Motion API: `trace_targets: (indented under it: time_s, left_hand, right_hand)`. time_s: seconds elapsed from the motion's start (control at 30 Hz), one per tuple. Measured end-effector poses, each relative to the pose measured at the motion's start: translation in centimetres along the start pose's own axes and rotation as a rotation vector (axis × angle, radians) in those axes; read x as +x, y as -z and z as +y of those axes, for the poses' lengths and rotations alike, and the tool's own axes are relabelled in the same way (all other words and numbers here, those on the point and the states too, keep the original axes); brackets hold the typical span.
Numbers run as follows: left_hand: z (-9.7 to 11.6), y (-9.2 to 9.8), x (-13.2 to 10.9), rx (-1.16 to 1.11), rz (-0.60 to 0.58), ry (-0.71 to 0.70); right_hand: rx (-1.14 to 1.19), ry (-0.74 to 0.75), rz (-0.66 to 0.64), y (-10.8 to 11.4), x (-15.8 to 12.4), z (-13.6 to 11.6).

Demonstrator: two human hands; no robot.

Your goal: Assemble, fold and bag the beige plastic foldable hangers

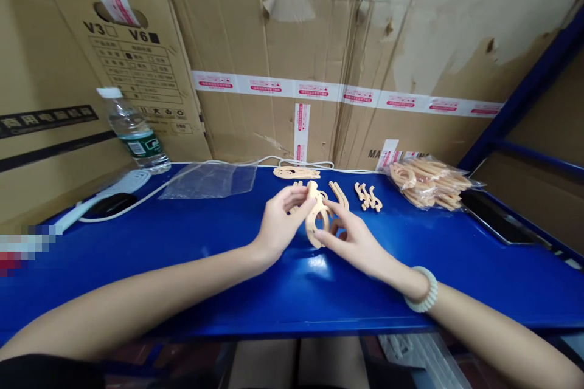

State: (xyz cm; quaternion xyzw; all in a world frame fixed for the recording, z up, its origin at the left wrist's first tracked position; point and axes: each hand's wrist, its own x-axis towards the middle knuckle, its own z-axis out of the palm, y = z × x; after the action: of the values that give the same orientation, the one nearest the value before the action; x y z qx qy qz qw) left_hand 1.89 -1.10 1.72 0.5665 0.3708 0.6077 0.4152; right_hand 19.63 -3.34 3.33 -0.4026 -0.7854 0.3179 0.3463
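Between my two hands, just above the blue table, is a pale wooden piece [311,225] with a round opening in its lower part. My left hand [285,216] pinches its upper end between thumb and fingers. On the other side, my right hand [351,234] grips the ring-shaped lower part, with the thumb at the bottom. Behind the hands lie curved wooden strips [338,194] and several small S-shaped wooden pieces [367,196]. A flat oval wooden piece [296,172] rests farther back. Other wooden parts are partly hidden by my fingers.
A clear bag of wooden parts [426,182] lies at the back right, beside a dark phone-like slab [497,216]. At left are a water bottle [137,134], a flat plastic bag [210,181] and a white cable [150,197]. Cardboard [274,30] walls the back of the blue table [205,304].
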Motion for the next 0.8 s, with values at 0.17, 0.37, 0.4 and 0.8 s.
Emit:
trace_targets:
  time_s: [0.17, 0.37, 0.4, 0.8]
  left_hand:
    - [0.4, -0.6, -2.0, 0.017, -0.155, -0.016]
    - [0.1, 0.2, -2.3, 0.037, -0.305, -0.008]
    - [-0.2, 0.2, -2.1, 0.002, -0.326, 0.039]
    - [-0.3, 0.4, -1.5, -0.097, -0.365, 0.299]
  right_hand:
    - [-0.1, 0.081, -0.013, -0.7, -0.2, 0.4]
    - [0.222, -0.039, -0.07, 0.8, 0.1, 0.7]
    - [0.31, -0.072, -0.079, 1.2, 0.2, 0.8]
    - [0.568, -0.165, -0.246, 1.6, 0.9, 1.3]
